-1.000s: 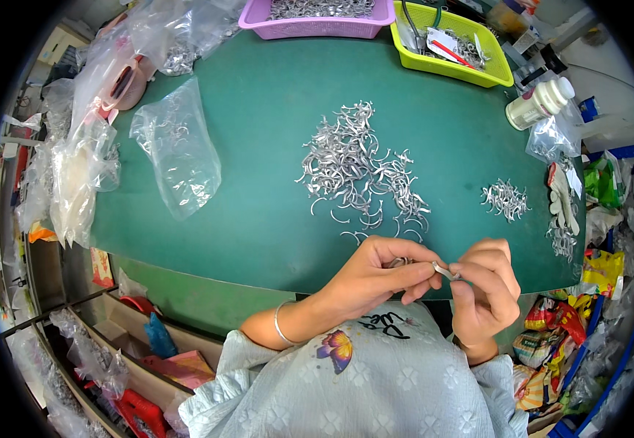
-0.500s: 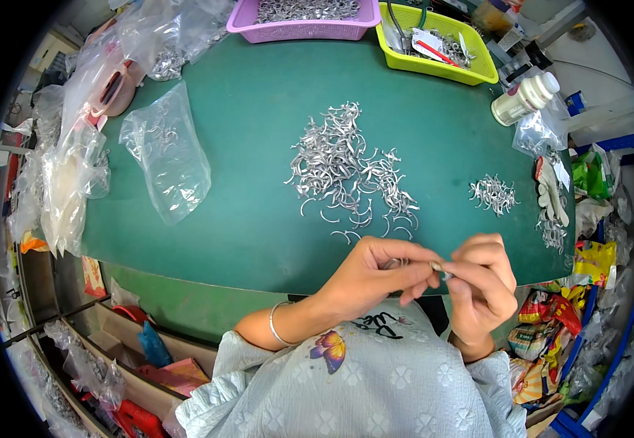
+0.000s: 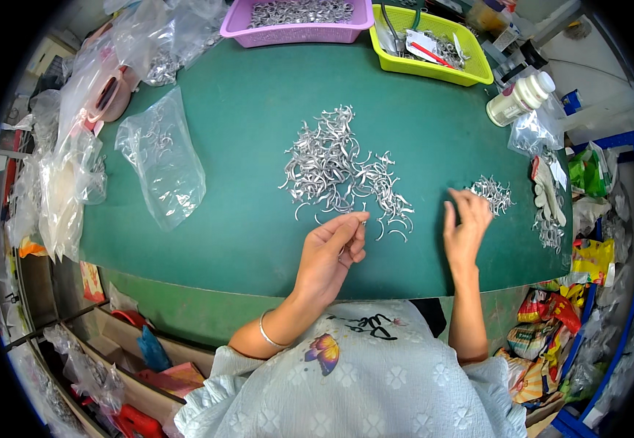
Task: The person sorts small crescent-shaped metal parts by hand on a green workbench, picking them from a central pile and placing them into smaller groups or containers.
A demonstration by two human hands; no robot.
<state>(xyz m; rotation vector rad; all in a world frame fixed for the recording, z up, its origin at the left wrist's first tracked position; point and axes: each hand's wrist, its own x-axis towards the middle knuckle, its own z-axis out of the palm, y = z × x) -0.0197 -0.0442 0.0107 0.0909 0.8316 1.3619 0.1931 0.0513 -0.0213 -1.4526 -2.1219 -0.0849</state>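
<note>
A large loose pile of curved silver metal pieces (image 3: pixel 321 164) lies on the green table, with stray pieces along its near edge. At that edge my left hand (image 3: pixel 328 255) is closed in a pinch, and a thin silver tip shows at its fingertips, apparently one curved metal piece. More silver glints inside its curled fingers, too small to make out. My right hand (image 3: pixel 467 223) is open, thumb apart from the fingers, and holds nothing I can see. Its fingertips are beside a smaller pile of silver metal pieces (image 3: pixel 492 195) on the right.
A purple basket (image 3: pixel 299 36) and a yellow-green basket (image 3: pixel 426 71) with metal parts stand at the far edge. Left lies a clear plastic bag (image 3: pixel 167 171). A white bottle (image 3: pixel 518 100) and a glove (image 3: pixel 545 186) lie right. The green tabletop (image 3: pixel 251 241) ends before my body.
My hands were together near the table's front edge, fingertips meeting on a small piece. They have parted: the left moved to the large pile, the right opened and reached toward the small pile.
</note>
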